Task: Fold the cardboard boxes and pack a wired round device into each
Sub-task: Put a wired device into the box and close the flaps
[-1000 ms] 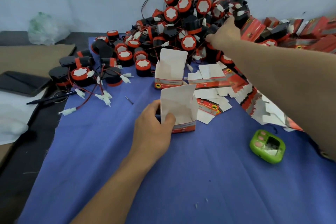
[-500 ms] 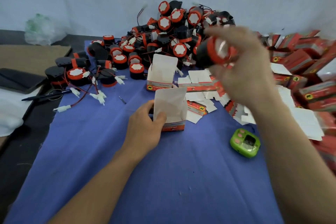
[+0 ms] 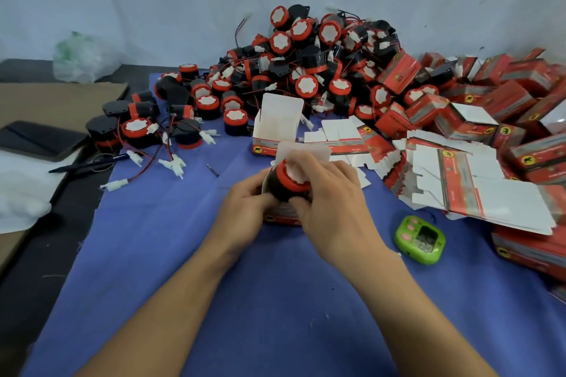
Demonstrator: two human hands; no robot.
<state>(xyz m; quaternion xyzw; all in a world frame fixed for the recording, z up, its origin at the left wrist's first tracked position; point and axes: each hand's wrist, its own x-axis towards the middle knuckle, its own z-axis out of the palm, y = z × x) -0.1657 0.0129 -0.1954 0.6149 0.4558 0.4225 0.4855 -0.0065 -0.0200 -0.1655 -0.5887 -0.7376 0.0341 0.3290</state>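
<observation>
Far left of the left grip [image 3: 245, 211], a dark phone [image 3: 39, 139] and a pen [image 3: 88, 164] lie by the edge of the blue cloth [image 3: 214, 300] covering the tabletop. The left grip curls round the side of an open cardboard box [image 3: 283, 215]. A red-rimmed round device [image 3: 289, 182] sits partway into that box, held by the curled fingers of the right grip [image 3: 333, 208]. Beyond both grips stand a second open box [image 3: 277, 125] and the pile of devices [image 3: 306, 70]. Right of the right grip lie a green gadget [image 3: 419, 239] and flat box blanks [image 3: 474, 190].
</observation>
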